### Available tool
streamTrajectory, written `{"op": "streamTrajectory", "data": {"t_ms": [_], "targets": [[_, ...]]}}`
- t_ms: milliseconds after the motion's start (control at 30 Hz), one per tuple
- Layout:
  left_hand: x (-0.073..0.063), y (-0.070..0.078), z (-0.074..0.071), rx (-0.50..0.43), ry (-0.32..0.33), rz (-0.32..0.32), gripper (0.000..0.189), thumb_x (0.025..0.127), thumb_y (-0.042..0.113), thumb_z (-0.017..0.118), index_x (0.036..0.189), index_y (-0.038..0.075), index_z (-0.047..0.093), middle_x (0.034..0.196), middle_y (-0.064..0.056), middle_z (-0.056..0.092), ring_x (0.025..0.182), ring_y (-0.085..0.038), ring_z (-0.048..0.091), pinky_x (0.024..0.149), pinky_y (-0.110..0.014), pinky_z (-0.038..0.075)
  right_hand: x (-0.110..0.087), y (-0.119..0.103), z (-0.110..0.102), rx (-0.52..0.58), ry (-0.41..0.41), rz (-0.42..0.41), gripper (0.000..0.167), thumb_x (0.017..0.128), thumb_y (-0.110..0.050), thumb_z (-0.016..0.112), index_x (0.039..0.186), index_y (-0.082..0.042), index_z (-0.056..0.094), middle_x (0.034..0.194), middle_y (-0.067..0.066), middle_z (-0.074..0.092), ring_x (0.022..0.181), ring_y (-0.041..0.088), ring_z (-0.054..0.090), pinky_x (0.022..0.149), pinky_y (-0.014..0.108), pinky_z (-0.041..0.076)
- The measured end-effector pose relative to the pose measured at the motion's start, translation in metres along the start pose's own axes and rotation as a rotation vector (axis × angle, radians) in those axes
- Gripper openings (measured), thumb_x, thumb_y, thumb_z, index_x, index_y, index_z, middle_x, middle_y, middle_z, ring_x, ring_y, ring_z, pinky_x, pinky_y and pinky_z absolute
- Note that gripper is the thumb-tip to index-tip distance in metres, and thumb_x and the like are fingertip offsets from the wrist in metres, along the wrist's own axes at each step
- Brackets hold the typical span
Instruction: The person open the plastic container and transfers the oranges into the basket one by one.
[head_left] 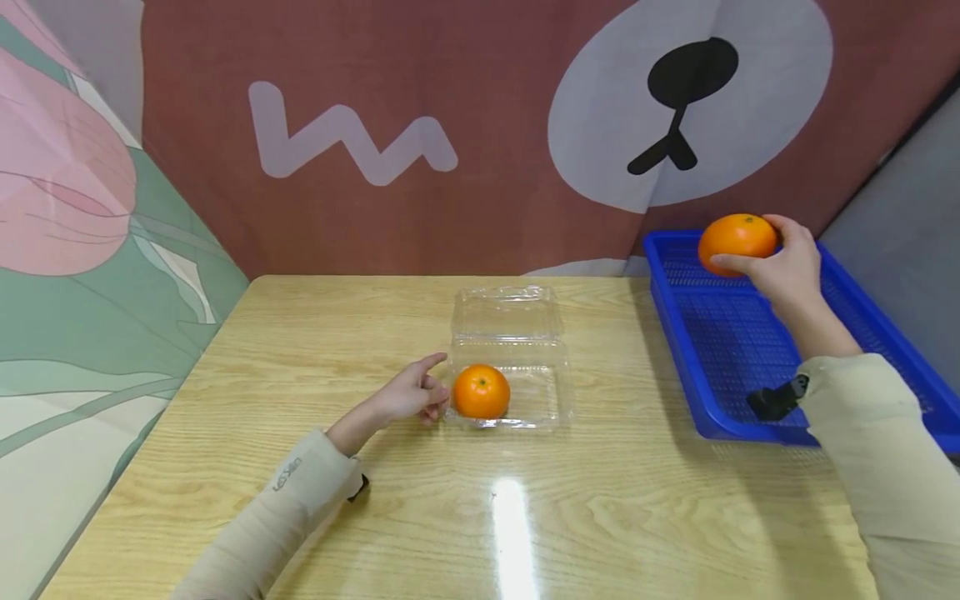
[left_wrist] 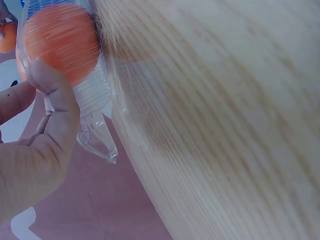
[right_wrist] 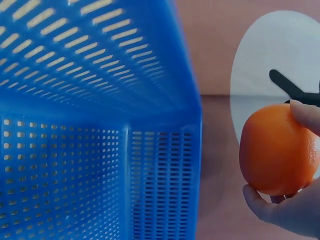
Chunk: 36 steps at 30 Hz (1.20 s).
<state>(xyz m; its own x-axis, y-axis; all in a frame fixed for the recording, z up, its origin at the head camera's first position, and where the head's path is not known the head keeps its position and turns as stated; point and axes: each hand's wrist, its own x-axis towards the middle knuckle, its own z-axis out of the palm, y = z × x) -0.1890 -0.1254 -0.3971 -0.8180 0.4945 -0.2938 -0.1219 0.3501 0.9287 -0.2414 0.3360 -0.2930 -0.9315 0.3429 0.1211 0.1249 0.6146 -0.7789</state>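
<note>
Orange and smooth, one glossy, rounded fruit (head_left: 726,242) shows at upper right of the frame, gripped by the right hand (head_left: 797,265); the left hand (head_left: 407,394), index finger extended, touches a clear box (head_left: 534,393).

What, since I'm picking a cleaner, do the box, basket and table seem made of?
Box: apparently thin, glossy clear plastic, judging by its see-through walls and glints.
Basket: probably moulded plastic with a slight sheen, as its even blue walls have regular slots.
Table: wood or wood-look laminate; it shows grain, and its glossy top reflects light.
</note>
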Motion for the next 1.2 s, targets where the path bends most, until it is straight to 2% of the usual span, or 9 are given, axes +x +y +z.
{"op": "streamTrajectory", "data": {"t_ms": [267, 533, 800, 1000, 1100, 1200], "targets": [[0.000, -0.003, -0.001, 0.001, -0.013, 0.009, 0.065, 0.092, -0.002, 0.046, 0.144, -0.001, 0.007, 0.070, -0.008, 0.058, 0.055, -0.015, 0.048, 0.050, -0.027, 0.045, 0.008, 0.012, 0.003, -0.004, -0.020, 0.015, 0.084, 0.082, -0.042, 0.063, 0.145, -0.007, 0.020, 0.144, 0.021, 0.017, 0.122, 0.041, 0.023, 0.103, 0.050, 0.026], [0.000, -0.002, -0.001, 0.001, -0.011, 0.007, 0.064, 0.093, -0.002, 0.045, 0.144, -0.001, 0.006, 0.070, -0.008, 0.057, 0.055, -0.015, 0.048, 0.050, -0.028, 0.044, 0.016, 0.026, 0.010, -0.049, -0.026, -0.023, 0.082, 0.084, -0.036, 0.063, 0.143, -0.001, 0.019, 0.141, 0.026, 0.021, 0.119, 0.044, 0.025, 0.100, 0.055, 0.027], [0.000, 0.000, -0.001, 0.009, -0.013, 0.011, 0.065, 0.093, -0.002, 0.045, 0.144, -0.002, 0.006, 0.070, -0.006, 0.058, 0.055, -0.015, 0.048, 0.050, -0.027, 0.044, 0.020, 0.036, 0.009, 0.021, -0.040, 0.035, 0.086, 0.081, -0.041, 0.064, 0.144, -0.002, 0.019, 0.143, 0.024, 0.021, 0.120, 0.042, 0.026, 0.102, 0.052, 0.026], [-0.001, 0.002, 0.000, 0.014, 0.009, 0.001, 0.064, 0.092, -0.003, 0.046, 0.144, -0.002, 0.008, 0.069, -0.006, 0.058, 0.055, -0.014, 0.049, 0.050, -0.028, 0.045, 0.025, 0.043, 0.008, -0.008, -0.064, 0.053, 0.090, 0.080, -0.045, 0.063, 0.144, 0.000, 0.017, 0.142, 0.027, 0.022, 0.117, 0.043, 0.027, 0.100, 0.054, 0.028], [-0.001, 0.002, 0.000, 0.013, 0.012, -0.004, 0.064, 0.092, -0.003, 0.046, 0.144, -0.002, 0.008, 0.070, -0.006, 0.058, 0.055, -0.014, 0.049, 0.050, -0.028, 0.045, 0.034, 0.058, 0.010, -0.007, -0.068, 0.054, 0.091, 0.079, -0.043, 0.066, 0.144, -0.001, 0.017, 0.142, 0.027, 0.021, 0.117, 0.045, 0.027, 0.099, 0.057, 0.027], [-0.001, 0.001, 0.000, 0.009, 0.011, -0.003, 0.064, 0.092, -0.003, 0.045, 0.144, -0.002, 0.008, 0.070, -0.006, 0.057, 0.055, -0.014, 0.049, 0.050, -0.028, 0.045, 0.055, 0.086, 0.016, -0.027, -0.042, 0.097, 0.094, 0.075, -0.047, 0.069, 0.145, -0.009, 0.020, 0.142, 0.019, 0.025, 0.113, 0.036, 0.033, 0.092, 0.056, 0.034]]}}
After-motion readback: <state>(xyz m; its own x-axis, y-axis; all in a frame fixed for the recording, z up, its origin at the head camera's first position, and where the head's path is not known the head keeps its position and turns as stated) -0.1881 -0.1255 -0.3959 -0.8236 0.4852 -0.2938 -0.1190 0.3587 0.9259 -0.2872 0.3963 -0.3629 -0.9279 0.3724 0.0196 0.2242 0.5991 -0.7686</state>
